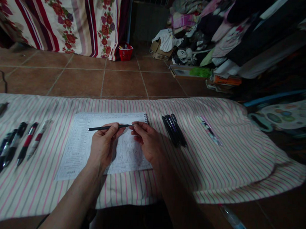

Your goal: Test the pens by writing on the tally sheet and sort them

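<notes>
From where I stand, the slim black pen [98,128] is up in the air over the spiral-bound notebook [130,157], lying nearly level across the space between the two hands. The left hand [104,142] has it pinched midway, thumb on the near side and fingertips behind; the right hand [149,141] nips its thin tip end between thumb and fingertips, the other fingers loosely curled, though how much of the tip they cover I can't tell. I'd expect the pen to be very light and stiff, its smooth barrel a little slippery; the narrow tip looks the delicate part, so the middle of the barrel seems the better place for a firm hold and the tip wants only a gentle pinch. It is dark from end to end, straight and narrow, with a blunt back end and a small paler bit at the point. Just right of the notebook lies a bunch of black pens [174,131], with some slim patterned pens [210,131] farther right; well to its left, assorted pens [27,143] rest on the striped cloth [233,156].
</notes>
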A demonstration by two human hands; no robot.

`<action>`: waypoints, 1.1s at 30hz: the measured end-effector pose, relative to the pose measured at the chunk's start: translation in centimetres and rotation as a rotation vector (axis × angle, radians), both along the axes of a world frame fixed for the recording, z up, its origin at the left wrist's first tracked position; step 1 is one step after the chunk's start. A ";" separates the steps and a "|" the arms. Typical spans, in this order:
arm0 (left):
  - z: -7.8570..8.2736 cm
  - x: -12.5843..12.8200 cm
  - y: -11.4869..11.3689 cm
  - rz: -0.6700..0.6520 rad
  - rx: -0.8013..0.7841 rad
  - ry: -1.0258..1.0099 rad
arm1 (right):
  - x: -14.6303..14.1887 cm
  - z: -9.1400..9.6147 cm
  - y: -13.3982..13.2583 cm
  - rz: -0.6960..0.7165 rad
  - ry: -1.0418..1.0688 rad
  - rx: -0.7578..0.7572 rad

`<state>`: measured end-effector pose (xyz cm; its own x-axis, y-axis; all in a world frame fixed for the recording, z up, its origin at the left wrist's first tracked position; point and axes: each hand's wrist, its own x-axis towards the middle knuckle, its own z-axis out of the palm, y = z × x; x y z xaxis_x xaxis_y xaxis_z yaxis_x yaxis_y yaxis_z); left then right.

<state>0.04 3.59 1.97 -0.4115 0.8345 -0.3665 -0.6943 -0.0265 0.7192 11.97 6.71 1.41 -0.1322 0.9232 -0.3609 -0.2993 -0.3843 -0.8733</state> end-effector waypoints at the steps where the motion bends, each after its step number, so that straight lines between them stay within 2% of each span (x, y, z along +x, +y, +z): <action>1: 0.0 0.0 0.0 0.000 0.000 0.002 | 0.0 0.0 0.0 -0.001 -0.002 0.003; 9: 0.1 -0.1 0.1 0.009 -0.017 0.016 | 0.3 0.0 0.4 -0.060 -0.006 -0.002; 12: 0.1 -0.2 0.1 0.021 -0.026 0.023 | 0.6 -0.1 0.6 -0.085 -0.068 0.040; 16: 0.1 -0.2 0.2 0.055 -0.060 0.008 | 1.2 -0.6 1.1 -0.081 -0.282 0.192; 20: 0.1 -0.2 0.3 0.070 -0.076 -0.009 | 1.9 -1.0 1.6 -0.016 -0.553 0.364; 28: 0.1 -0.2 0.3 0.074 -0.074 -0.024 | 2.6 -0.1 1.3 0.102 -1.113 0.634; 33: 0.5 -0.2 0.3 0.070 -0.104 -0.003 | 2.2 -1.1 1.1 0.154 -1.298 0.732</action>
